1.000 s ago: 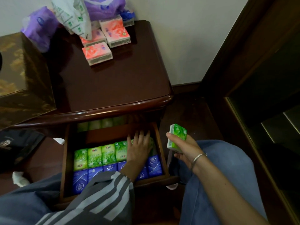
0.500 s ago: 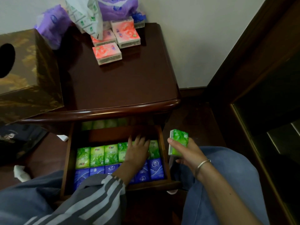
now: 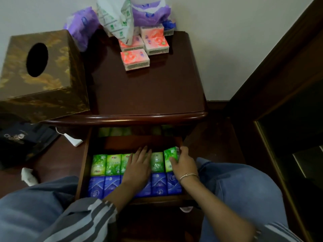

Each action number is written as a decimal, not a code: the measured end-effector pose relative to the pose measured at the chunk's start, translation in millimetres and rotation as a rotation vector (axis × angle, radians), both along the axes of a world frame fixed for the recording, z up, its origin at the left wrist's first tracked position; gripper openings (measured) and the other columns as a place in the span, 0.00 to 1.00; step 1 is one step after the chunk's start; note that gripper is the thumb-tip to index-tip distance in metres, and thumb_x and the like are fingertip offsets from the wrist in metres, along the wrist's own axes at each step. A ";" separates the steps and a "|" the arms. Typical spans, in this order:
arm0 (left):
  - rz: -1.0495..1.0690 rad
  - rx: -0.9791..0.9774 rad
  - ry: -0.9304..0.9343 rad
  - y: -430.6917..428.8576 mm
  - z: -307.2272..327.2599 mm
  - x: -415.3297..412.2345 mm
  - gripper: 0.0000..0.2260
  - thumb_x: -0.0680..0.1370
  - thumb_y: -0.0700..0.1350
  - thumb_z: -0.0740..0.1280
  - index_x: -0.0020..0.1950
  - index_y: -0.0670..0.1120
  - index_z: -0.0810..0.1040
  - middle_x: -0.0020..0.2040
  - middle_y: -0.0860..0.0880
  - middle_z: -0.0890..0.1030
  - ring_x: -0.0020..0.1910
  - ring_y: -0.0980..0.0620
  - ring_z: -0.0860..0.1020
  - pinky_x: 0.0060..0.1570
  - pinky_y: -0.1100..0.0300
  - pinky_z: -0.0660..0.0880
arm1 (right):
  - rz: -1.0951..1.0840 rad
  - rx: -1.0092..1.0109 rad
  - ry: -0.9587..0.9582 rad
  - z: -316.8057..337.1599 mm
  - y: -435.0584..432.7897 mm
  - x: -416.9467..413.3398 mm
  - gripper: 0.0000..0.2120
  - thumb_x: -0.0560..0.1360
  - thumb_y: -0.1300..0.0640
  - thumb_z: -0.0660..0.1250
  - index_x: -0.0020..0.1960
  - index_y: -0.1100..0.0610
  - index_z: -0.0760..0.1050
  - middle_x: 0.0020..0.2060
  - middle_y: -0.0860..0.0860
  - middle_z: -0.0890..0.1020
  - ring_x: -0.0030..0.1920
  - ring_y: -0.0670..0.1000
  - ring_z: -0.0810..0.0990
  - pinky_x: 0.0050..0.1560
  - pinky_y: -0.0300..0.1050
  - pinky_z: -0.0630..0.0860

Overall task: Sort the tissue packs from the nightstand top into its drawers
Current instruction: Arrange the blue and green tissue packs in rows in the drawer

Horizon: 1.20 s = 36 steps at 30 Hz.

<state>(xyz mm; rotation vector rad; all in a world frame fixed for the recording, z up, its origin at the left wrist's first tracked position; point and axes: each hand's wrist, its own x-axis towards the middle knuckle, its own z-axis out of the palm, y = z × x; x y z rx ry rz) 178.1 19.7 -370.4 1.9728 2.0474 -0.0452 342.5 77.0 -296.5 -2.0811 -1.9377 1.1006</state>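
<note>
**Green pack now at the row's 3 o'clock end**

A sec ago my right hand [image 3: 181, 165] held the green pack [image 3: 169, 157] outside the drawer [image 3: 83, 163], off its 3 o'clock side. Now it's inside, at the 3 o'clock end of the green row [image 3: 106, 164], tilted and not yet seated. Fingers & thumb are curled tight round it. My left hand [image 3: 139, 165] hasn't shifted: flat, fingers straight, pressing the row's middle. The blue row [image 3: 97, 186] lies at 6 o'clock of the green one. My guess: this pack about fills the green row, so next up are the pink packs [image 3: 137, 60] at 12 o'clock on the nightstand top [image 3: 148, 95].

Top is dark glossy wood, w/ purple bags [image 3: 82, 27] & a white-green bag [image 3: 114, 18] behind the pinks. Gold-brown tissue box [image 3: 38, 70] at 9 o'clock of it. Pale wall [image 3: 227, 32] behind, dark cabinet [image 3: 288, 119] at 3 o'clock, black bag [image 3: 22, 142] at 8 o'clock.
</note>
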 end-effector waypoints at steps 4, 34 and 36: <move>-0.030 -0.168 0.015 -21.6 -8.8 -15.1 0.28 0.82 0.55 0.50 0.79 0.51 0.43 0.80 0.50 0.42 0.79 0.47 0.42 0.74 0.44 0.47 | 0.161 0.227 -0.408 -26.3 -4.4 -24.0 0.16 0.75 0.47 0.63 0.59 0.54 0.69 0.54 0.53 0.78 0.57 0.55 0.72 0.52 0.51 0.69; 0.002 -0.108 -0.048 -25.0 -25.6 -15.5 0.29 0.81 0.59 0.46 0.77 0.55 0.37 0.79 0.52 0.39 0.78 0.48 0.38 0.72 0.44 0.36 | 0.654 0.284 -0.751 -53.7 -5.9 -14.5 0.25 0.79 0.52 0.51 0.75 0.55 0.56 0.77 0.54 0.42 0.75 0.57 0.35 0.67 0.67 0.29; 0.006 -0.108 -0.046 -25.1 -25.5 -14.9 0.29 0.81 0.59 0.46 0.77 0.55 0.37 0.79 0.52 0.39 0.78 0.49 0.38 0.73 0.44 0.37 | 0.583 0.321 -0.685 -50.1 -4.5 -18.8 0.28 0.80 0.52 0.50 0.76 0.58 0.47 0.77 0.56 0.51 0.77 0.55 0.45 0.71 0.64 0.37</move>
